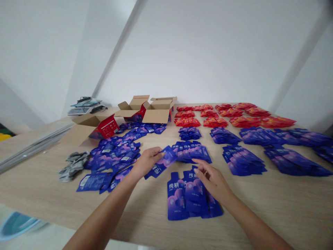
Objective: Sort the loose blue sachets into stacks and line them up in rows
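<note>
Grouping step, apparently: left hand [147, 161] pinched a necked blue-purple plastic pouch [169, 156] at six o'clock of centre, right hand [212, 178], fingers parted, hung empty at its four o'clock, next move seemingly requiring aligned placement on the fanned blue-purple pouch pile [194, 197], five o'clock.

A flat blue pouch [170, 155] with pinkish-purple print is held tilted just below the centre of the frame. At lower centre, matching narrow-necked pouches [177, 203] lie overlapping in a loose fan, fronts up, white lettering showing, necks toward the frame's top.
</note>
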`<action>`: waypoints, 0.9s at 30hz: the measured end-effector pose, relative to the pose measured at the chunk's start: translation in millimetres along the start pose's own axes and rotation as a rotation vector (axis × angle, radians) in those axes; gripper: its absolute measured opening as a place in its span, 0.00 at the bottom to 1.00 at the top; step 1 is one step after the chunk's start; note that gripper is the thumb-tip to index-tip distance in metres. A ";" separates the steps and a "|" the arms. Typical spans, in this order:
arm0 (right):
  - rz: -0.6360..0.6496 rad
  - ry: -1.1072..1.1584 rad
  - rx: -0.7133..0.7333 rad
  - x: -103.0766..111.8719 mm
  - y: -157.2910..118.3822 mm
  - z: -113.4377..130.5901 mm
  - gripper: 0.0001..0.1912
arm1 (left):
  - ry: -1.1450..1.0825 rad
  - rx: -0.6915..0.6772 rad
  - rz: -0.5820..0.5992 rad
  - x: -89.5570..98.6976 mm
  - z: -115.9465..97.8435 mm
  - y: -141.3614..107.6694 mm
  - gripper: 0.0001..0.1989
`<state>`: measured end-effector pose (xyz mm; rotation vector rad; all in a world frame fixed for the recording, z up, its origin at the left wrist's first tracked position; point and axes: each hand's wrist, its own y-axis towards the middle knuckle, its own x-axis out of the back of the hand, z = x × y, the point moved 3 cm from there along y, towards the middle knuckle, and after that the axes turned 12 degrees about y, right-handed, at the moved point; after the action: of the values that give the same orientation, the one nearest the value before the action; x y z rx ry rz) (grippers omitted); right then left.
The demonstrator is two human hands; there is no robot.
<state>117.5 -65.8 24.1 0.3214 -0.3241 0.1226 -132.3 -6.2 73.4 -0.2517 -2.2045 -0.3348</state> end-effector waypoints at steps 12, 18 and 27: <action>-0.135 0.428 -0.150 1.2 -2.6 -10.1 0.16 | -0.622 0.025 0.431 -70.6 -52.1 21.2 0.17; -0.163 0.448 -0.197 2.6 -1.8 -11.0 0.18 | -0.657 0.083 0.536 -65.0 -41.6 16.7 0.17; 0.029 0.677 -0.199 -1.1 1.0 -8.8 0.15 | -0.796 0.159 0.313 -52.8 -26.3 24.5 0.18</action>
<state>118.8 -62.0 16.1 0.0652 0.3287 0.2172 -73.7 5.1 50.5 -0.7300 -2.8859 0.1524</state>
